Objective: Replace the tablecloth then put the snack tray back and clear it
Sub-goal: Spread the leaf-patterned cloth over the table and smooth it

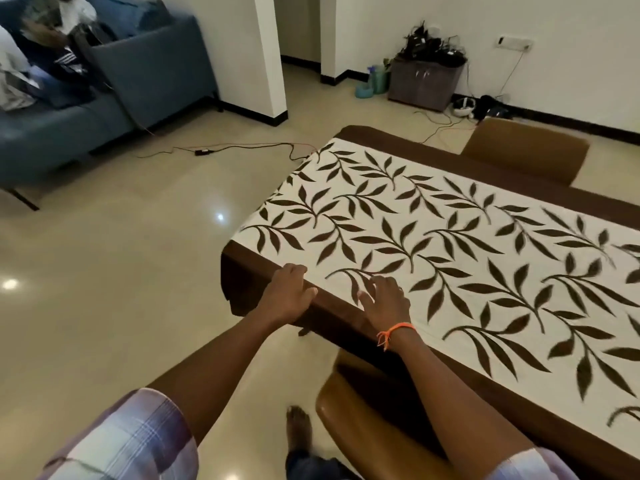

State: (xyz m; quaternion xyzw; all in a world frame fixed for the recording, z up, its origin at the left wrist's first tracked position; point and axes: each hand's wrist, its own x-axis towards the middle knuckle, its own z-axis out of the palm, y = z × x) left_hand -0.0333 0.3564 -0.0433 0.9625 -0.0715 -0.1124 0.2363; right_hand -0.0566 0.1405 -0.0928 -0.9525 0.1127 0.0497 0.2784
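Cream tablecloth (450, 244) with dark brown leaf pattern and brown border, flat over the table.

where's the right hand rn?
Head view, lower centre: the right hand lies on the leaf-print tablecloth at the table's near edge, beside the left hand.

The tablecloth (450, 244) lies on the counter (242, 278). Both hands rest on its near edge by the corner, the left hand (289, 294) to the left of the right hand (384, 301). One chair (367, 427) stands before the counter, another chair (526, 150) behind it. A sofa (104, 98) is far left. A small cabinet (424, 83) stands by the back wall.
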